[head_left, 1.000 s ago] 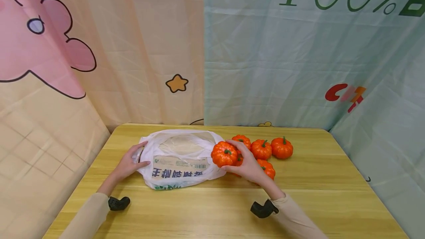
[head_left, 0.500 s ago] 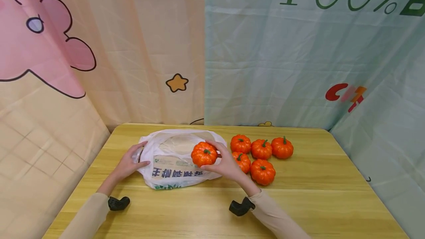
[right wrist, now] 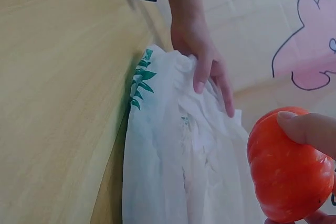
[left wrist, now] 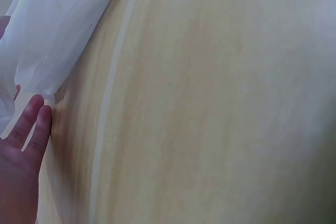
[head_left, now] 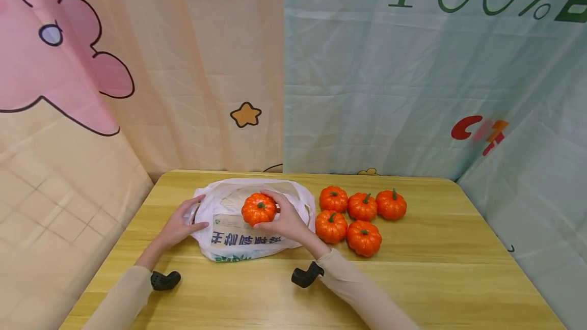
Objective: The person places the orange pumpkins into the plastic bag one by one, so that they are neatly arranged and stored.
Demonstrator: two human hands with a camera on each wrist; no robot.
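A white plastic bag (head_left: 293,246) with dark printed characters and green leaf marks lies on the table, its mouth spread. My left hand (head_left: 176,223) rests at the bag's left side, thumb and forefinger spread over its edge. In the left wrist view, two outer fingers (left wrist: 39,129) of that hand extend straight beside the white plastic. Over the bag's mouth, my right hand (head_left: 286,220) holds a small orange pumpkin (head_left: 258,210) with a green stem between thumb and fingers. The thumb lies across its ribbed side in the right wrist view; some of its fingers are hidden behind the pumpkin.
Several more small pumpkins (head_left: 364,238) sit grouped on the wooden table (head_left: 435,269), just right of the bag. Patterned curtains (head_left: 367,90) hang behind and beside the table. Each wrist wears a black mount (head_left: 306,275).
My right hand has carried the pumpkin left, from beside the other pumpkins to above the middle of the bag. The left hand and bag have stayed in place.
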